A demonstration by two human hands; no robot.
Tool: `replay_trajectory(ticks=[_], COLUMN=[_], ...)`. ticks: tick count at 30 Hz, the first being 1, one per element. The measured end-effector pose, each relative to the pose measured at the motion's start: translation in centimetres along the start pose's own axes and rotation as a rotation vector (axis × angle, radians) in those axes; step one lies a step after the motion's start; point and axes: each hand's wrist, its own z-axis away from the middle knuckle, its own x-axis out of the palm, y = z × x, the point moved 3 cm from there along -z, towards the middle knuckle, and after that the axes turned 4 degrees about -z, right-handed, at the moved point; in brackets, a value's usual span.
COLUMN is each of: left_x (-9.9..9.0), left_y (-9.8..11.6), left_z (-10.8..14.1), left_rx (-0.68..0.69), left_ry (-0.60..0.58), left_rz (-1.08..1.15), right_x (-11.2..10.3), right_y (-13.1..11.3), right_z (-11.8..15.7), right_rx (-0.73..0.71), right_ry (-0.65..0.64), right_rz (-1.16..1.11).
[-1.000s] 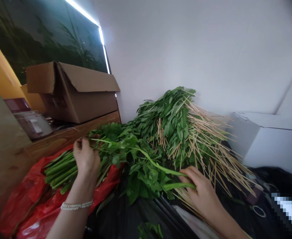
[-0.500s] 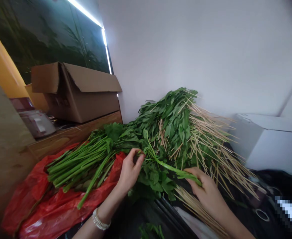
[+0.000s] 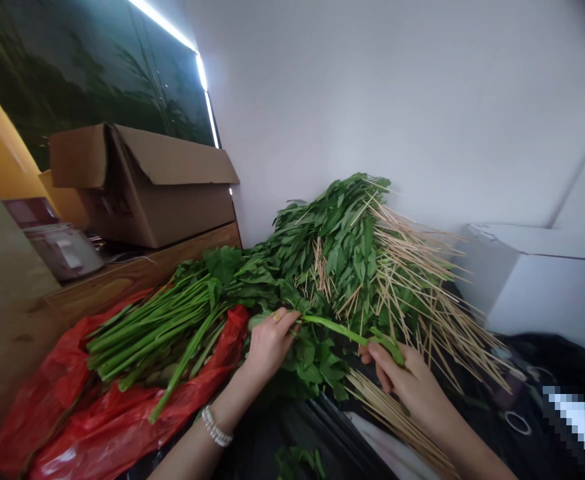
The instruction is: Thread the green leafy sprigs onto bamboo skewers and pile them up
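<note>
A green stem (image 3: pixel 335 326) stretches between my two hands at the middle of the view. My left hand (image 3: pixel 272 340), with a ring and a beaded bracelet on the wrist, pinches its left part near the leaves. Closed round the thick right end is my right hand (image 3: pixel 405 373), with a bit of green sticking up above the fingers. Loose leaves (image 3: pixel 317 367) lie below and between the hands. On the left, long green stalks (image 3: pixel 147 340) rest on a red plastic bag (image 3: pixel 67 373). Behind the hands rises a heap of leaves on wooden skewers (image 3: pixel 337 227).
Bare skewers (image 3: pixel 397 413) lie by my right forearm. An open cardboard box (image 3: pixel 172 207) stands on a wooden surface at the left, beside a pale container (image 3: pixel 62 250). A white box (image 3: pixel 547 287) is at the right, near a white wall (image 3: pixel 397 87).
My left hand has moved right and taken hold of the stem's left part. The stem is now drawn straighter between the hands, and the right hand's fingers have shifted. The view has moved slightly.
</note>
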Motion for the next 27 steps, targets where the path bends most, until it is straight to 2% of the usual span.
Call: replay_trajectory(ticks=[4,8,11,15,19,23,27], left_x=[0.5,0.6,0.4,0.3,1.1,1.7,0.7], left_y=[0.0,0.0,-0.2,-0.7,-0.6,-1.0,-3.9], left_z=[0.1,-0.1,-0.5,-1.2,-1.5,-2.0,-2.7], left_rx=[0.083,0.068,-0.057,-0.303,-0.495,-0.557,-0.651], left_ry=[-0.027,-0.075,-0.139,-0.205,-0.227,-0.148,-0.011], left_rz=[-0.021,0.067,0.27,0.533,0.684,0.659,0.621], right_x=[-0.1,-0.1,0.0,0.5,0.8,0.7,-0.3], right_y=[0.1,0.1,0.0,0.2,0.1,-0.5,-1.2], right_z=[-0.1,-0.2,-0.2,-0.2,-0.2,0.0,0.2], right_rx=[0.004,-0.049,-0.059,-0.048,-0.141,-0.223,-0.288], right_ry=[-0.013,-0.053,-0.093,-0.155,-0.14,-0.124,-0.075], right_rz=[-0.022,-0.001,0.039,0.113,0.194,0.257,0.293])
